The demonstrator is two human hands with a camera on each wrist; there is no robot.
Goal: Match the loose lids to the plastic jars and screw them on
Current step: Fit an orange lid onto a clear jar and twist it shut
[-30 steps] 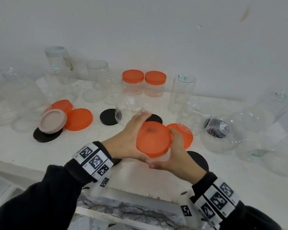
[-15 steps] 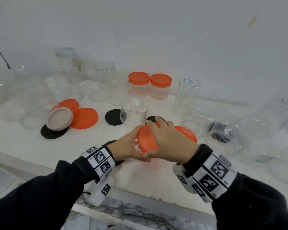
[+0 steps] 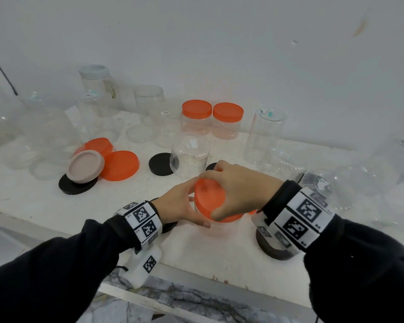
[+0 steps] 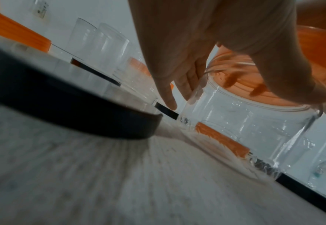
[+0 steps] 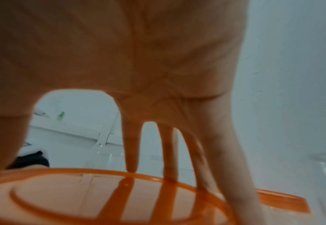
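Observation:
An orange lid (image 3: pixel 208 198) sits on the mouth of a short clear jar (image 4: pixel 250 126) standing near the table's front edge. My right hand (image 3: pixel 240 190) covers the lid from above, fingers curled down over its rim. In the right wrist view the fingers (image 5: pixel 131 152) reach across the lid (image 5: pixel 61 197) to its far edge. My left hand (image 3: pixel 182 206) grips the jar's side just under the lid; thumb and fingers (image 4: pixel 177 79) wrap its shoulder. In the head view the jar's body is mostly hidden by both hands.
Two jars capped in orange (image 3: pixel 196 117) (image 3: pixel 228 120) stand at the back among several open clear jars (image 3: pixel 189 155). Loose orange lids (image 3: pixel 120 165), a beige lid (image 3: pixel 85 166) and black lids (image 3: pixel 160 164) lie left. Another black lid (image 3: pixel 275 252) lies under my right wrist.
My right hand has come from beside the tilted lid to on top of it. The lid now lies flatter over the jar, and my left hand has shifted down to the jar's side.

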